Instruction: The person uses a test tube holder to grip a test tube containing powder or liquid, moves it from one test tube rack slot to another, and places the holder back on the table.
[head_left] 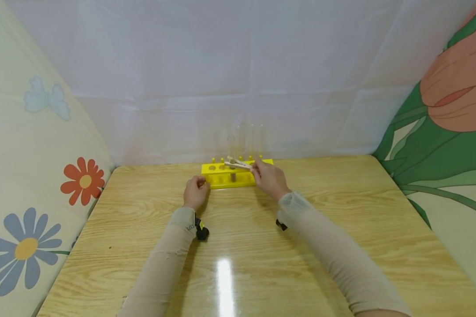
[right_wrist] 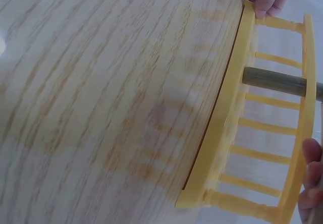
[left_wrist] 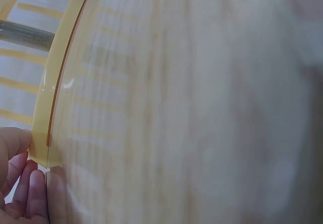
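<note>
A yellow test tube rack [head_left: 218,171] stands at the table's back edge. With thumb and fingers, my left hand [head_left: 195,192] grips the rack's left end, low at its base [left_wrist: 43,103]. My right hand [head_left: 270,179] holds a wooden test tube clamp [head_left: 239,165] over the rack's top. The clamp's jaws lie at a test tube with dark, greyish contents [head_left: 233,177], which stands upright in a hole of the rack. Its lower part [right_wrist: 275,81] shows between the rack's levels in the right wrist view. Whether the jaws squeeze the tube I cannot tell.
Several clear test tubes [head_left: 251,141] rise behind the rack, along its row of yellow pegs [head_left: 213,160]. A white cloth [head_left: 174,79] hangs behind the wooden table [head_left: 238,237]. Flower-printed panels flank both sides.
</note>
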The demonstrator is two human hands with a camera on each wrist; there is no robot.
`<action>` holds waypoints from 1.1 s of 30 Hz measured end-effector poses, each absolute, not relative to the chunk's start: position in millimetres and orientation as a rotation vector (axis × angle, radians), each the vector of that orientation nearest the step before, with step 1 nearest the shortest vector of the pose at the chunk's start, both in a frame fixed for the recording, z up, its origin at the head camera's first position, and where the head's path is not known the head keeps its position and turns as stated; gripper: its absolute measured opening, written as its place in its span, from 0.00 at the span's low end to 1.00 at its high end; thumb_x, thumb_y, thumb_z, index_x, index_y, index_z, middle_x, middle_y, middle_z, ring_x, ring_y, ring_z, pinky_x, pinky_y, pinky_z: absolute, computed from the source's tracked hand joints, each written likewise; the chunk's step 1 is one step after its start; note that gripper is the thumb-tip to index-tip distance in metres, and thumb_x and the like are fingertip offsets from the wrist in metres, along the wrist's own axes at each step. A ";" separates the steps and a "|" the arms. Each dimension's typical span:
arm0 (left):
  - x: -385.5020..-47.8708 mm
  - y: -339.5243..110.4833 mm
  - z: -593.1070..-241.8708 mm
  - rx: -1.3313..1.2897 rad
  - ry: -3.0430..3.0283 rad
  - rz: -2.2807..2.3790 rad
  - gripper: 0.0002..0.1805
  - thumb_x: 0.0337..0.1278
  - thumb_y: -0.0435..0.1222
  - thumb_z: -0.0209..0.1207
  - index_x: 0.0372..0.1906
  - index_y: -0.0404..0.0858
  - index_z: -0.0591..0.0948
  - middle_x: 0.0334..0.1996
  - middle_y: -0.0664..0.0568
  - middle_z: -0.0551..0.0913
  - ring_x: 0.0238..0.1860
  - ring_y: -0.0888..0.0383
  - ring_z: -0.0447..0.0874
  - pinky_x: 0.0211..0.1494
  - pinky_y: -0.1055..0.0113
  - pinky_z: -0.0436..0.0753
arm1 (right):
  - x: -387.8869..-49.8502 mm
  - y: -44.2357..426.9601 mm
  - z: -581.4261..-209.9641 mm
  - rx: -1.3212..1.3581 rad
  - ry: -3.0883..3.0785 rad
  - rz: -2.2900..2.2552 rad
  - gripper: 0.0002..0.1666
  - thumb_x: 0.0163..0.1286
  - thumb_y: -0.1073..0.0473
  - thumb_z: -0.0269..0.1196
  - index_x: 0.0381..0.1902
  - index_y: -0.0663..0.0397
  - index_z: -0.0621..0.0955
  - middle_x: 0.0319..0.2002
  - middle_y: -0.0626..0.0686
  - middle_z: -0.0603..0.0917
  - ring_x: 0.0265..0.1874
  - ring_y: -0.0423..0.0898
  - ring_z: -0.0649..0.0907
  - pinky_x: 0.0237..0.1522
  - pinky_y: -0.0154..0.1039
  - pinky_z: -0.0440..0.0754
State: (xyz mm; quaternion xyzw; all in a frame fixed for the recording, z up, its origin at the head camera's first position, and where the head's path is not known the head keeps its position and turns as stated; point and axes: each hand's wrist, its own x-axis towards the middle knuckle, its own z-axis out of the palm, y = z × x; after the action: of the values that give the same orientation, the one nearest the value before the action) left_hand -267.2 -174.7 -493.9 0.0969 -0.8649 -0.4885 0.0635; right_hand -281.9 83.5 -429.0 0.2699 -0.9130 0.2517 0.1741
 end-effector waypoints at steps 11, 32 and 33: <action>-265.7 -174.2 -491.5 0.277 -2.619 -1.475 0.16 0.67 0.33 0.59 0.54 0.27 0.77 0.53 0.33 0.77 0.55 0.40 0.77 0.62 0.49 0.75 | -281.8 83.6 -427.9 0.740 -2.625 0.715 0.07 0.76 0.60 0.60 0.43 0.59 0.79 0.21 0.51 0.79 0.12 0.41 0.66 0.14 0.35 0.63; -267.0 -177.1 -496.2 0.257 -2.611 -1.456 0.15 0.67 0.33 0.60 0.53 0.28 0.77 0.52 0.34 0.77 0.54 0.40 0.77 0.62 0.48 0.75 | -280.5 81.6 -427.6 0.721 -2.633 0.723 0.07 0.76 0.59 0.60 0.45 0.59 0.79 0.26 0.54 0.84 0.12 0.42 0.67 0.14 0.36 0.64; -266.9 -177.0 -496.0 0.260 -2.609 -1.462 0.16 0.67 0.33 0.60 0.53 0.28 0.77 0.52 0.34 0.76 0.54 0.40 0.76 0.62 0.48 0.75 | -280.3 81.4 -427.3 0.723 -2.632 0.724 0.07 0.76 0.60 0.60 0.45 0.59 0.79 0.26 0.54 0.84 0.12 0.42 0.67 0.15 0.36 0.64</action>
State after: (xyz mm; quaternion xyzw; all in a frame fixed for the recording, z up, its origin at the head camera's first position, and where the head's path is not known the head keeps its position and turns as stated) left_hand -266.9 -177.0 -496.0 0.0864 -0.8670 -0.4858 0.0695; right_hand -280.3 81.4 -427.3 0.2528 -0.9204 0.2530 0.1582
